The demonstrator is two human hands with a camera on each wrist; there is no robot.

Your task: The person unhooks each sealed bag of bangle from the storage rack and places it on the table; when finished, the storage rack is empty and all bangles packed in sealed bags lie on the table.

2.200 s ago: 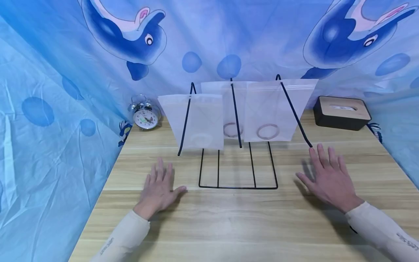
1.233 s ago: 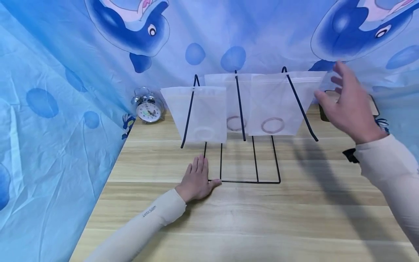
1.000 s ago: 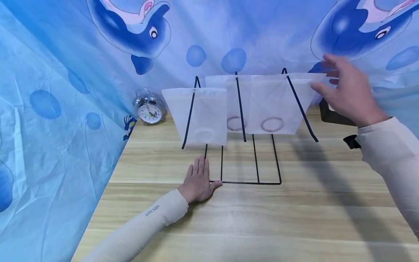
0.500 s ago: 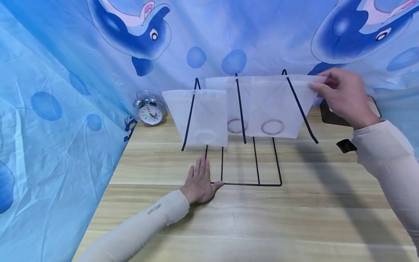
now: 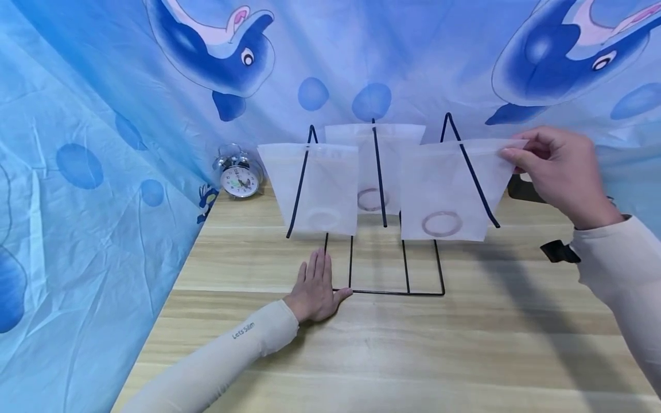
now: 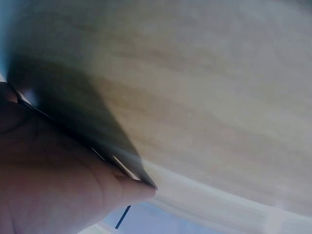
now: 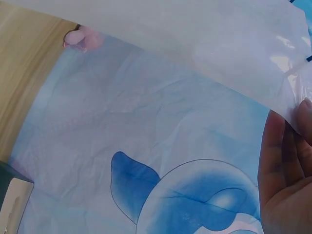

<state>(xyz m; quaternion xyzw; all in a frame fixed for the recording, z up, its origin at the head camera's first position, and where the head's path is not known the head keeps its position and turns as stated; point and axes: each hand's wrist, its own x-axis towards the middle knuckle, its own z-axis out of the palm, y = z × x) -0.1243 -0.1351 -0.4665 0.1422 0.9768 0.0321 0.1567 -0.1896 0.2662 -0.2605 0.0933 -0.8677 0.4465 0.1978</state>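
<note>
Three frosted bags hang on the slanted arms of a black wire rack (image 5: pixel 387 293). My right hand (image 5: pixel 565 172) pinches the upper right corner of the right bag (image 5: pixel 431 183), which has a ring-shaped mark near its bottom. In the right wrist view, that bag (image 7: pixel 195 44) stretches away from my right hand (image 7: pixel 287 170). The left bag (image 5: pixel 330 183) and the middle bag (image 5: pixel 408 135) hang untouched. Flat, with fingers straight, my left hand (image 5: pixel 314 289) lies over the front left corner of the rack's base. The left wrist view shows my left hand (image 6: pixel 63 180) against the tabletop.
An alarm clock (image 5: pixel 240 179) stands at the back left of the wooden table (image 5: pixel 392 355). A tissue box (image 5: pixel 524 189) sits at the back right, partly behind my right hand. Blue curtain (image 5: pixel 413 46) with printed dolphins hangs behind and on the left.
My right hand reached the right bag's corner, took hold of it and drew the bag forward and down along its arm. Earlier, my left hand moved right onto the rack's base, where it stays.
</note>
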